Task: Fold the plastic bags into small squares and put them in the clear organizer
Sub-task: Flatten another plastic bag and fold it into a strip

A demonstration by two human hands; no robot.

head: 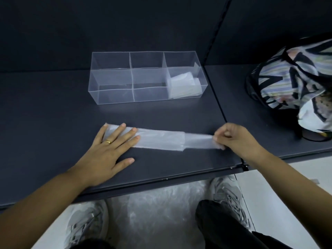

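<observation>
A translucent plastic bag (161,139), folded into a long narrow strip, lies across the dark table in front of me. My left hand (109,150) presses flat on its left end with fingers spread. My right hand (233,139) pinches the strip's right end between thumb and curled fingers. Behind the strip stands the clear organizer (115,94) with several compartments. A folded plastic bag (183,85) sits in its front right compartment; the other compartments look empty.
A patterned fabric bag (294,76) lies on the neighbouring table section at the right, past a seam (217,97). More plastic sheeting (154,212) lies on the floor between my shoes, below the table's front edge (161,180).
</observation>
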